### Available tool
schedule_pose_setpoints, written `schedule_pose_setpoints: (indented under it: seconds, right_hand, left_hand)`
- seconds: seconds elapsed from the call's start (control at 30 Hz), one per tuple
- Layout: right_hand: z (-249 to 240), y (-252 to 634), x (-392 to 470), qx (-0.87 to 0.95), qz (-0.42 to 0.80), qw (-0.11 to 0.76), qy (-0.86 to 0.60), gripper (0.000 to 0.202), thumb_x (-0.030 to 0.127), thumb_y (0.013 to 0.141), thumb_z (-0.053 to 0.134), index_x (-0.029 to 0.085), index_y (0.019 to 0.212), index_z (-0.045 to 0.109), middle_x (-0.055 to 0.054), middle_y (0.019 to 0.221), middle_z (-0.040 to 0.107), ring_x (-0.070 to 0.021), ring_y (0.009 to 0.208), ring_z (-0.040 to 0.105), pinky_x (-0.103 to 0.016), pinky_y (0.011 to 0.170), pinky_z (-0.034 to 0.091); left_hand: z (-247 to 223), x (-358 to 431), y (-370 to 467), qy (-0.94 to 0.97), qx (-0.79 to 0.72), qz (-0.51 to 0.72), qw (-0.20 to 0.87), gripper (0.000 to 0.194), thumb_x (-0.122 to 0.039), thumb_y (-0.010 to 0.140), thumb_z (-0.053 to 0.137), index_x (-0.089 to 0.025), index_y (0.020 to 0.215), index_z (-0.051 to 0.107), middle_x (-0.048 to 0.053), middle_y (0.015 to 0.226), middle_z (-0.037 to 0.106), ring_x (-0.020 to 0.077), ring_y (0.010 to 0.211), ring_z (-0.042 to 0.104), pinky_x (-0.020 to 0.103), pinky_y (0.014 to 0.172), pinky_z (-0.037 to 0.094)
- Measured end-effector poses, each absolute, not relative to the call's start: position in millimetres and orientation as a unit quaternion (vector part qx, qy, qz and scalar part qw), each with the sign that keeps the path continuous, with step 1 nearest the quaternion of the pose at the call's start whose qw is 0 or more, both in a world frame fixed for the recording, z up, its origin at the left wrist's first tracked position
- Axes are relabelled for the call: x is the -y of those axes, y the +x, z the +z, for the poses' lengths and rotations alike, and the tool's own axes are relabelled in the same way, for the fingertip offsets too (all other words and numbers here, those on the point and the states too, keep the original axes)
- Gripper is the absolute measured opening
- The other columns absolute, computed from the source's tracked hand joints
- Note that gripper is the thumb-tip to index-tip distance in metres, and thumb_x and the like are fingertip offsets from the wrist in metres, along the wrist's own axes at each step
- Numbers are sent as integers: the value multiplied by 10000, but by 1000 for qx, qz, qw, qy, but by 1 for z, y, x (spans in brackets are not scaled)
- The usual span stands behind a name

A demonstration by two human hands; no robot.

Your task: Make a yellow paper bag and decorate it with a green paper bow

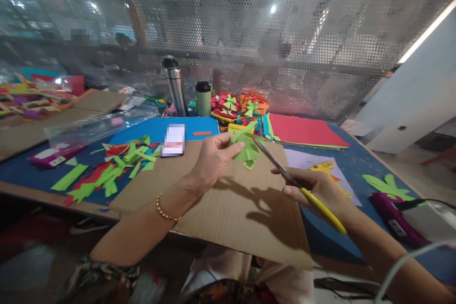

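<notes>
My left hand pinches the green paper; my right hand grips the scissors. Blades so near my fingertips could nick them if the paper slips.

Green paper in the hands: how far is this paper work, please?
Looks done: the red pieces with green bows, piled beyond the cardboard.

In hand: the left hand holds green paper, the right hand scissors with blades at its edge; this piece seems unfinished.

Probably left: the large red sheet at right looks uncut. How many pieces are needed, I cannot tell.
</notes>
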State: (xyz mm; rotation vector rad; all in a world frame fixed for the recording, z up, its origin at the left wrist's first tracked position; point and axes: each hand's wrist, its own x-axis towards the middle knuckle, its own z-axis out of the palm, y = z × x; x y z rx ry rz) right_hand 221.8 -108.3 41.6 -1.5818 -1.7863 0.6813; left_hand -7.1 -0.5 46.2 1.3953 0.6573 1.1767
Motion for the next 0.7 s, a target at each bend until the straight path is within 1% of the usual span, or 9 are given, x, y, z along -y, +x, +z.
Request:
schedule_pose_setpoints:
  seconds: [0.07, 0.13, 0.2, 0.3, 0.47, 0.53, 0.63, 0.7]
  right_hand:
    - [44, 219, 105, 688, 278, 322, -588, 671, 775, 811, 677, 169, 1059, 825, -11, 666, 551, -155, 606, 448, -267, 526, 346]
    - [45, 214, 100, 707, 298, 312, -560, 669, 771, 836, 653, 179, 1109, 804, -38, 738, 630, -175, 650, 524, -277, 569, 423]
    - [43, 207, 94, 723, 308, 300, -540, 676, 770, 863, 618, 173, 1135, 782, -57, 798, 668, -190, 690, 566, -289, 602, 467]
    - [37, 196, 85, 727, 300, 299, -540, 711, 786, 879, 566, 146, 1120, 762, -68, 805, 669, -186, 681, 556, -285, 577, 458]
    - [33, 183, 81, 712, 291, 317, -555, 744, 753, 916, 509, 97, 1175, 747, -67, 784, 661, -169, 630, 527, -287, 552, 433]
    - [31, 181, 82, 708, 286, 327, -556, 712, 741, 915, 527, 109, 1153, 751, -65, 770, 671, -178, 639, 548, -288, 560, 441]
    - [27, 182, 85, 708, 270, 341, -557, 638, 721, 914, 562, 155, 1132, 759, -63, 763, 693, -203, 682, 590, -290, 575, 448]
    - [25, 182, 86, 706, 269, 341, -559, 634, 719, 913, 564, 159, 1135, 760, -67, 765, 699, -209, 683, 596, -294, 573, 448]
  left_hand:
    - [48, -5, -8, 571, -284, 538, 551, 183, -338, 696, 794, -195, 672, 682, -12, 671, 609, 127, 655, 524, 289, 651, 452]
    - [48, -12, -10, 549, -294, 574, 532, 227, -344, 676, 808, -198, 630, 641, -28, 634, 580, 115, 630, 495, 280, 636, 432]
    - [48, -19, -12, 527, -301, 602, 518, 263, -348, 655, 822, -196, 608, 613, -39, 620, 572, 106, 622, 479, 269, 629, 417]
    - [47, -26, -14, 506, -310, 623, 510, 262, -353, 632, 838, -188, 627, 634, -41, 631, 595, 106, 636, 493, 264, 645, 415]
    - [45, -25, -12, 517, -312, 612, 510, 268, -371, 644, 827, -182, 624, 639, -39, 620, 583, 102, 622, 489, 271, 641, 400]
    - [44, -21, -10, 527, -311, 600, 516, 247, -365, 663, 815, -180, 630, 655, -29, 628, 603, 104, 622, 500, 272, 634, 403]
    - [44, -16, -8, 540, -309, 586, 519, 214, -353, 682, 803, -180, 644, 684, -11, 650, 640, 112, 635, 531, 277, 641, 428]
    - [43, -13, -6, 546, -308, 578, 523, 209, -355, 691, 802, -180, 650, 695, -5, 650, 649, 120, 646, 555, 281, 650, 444]
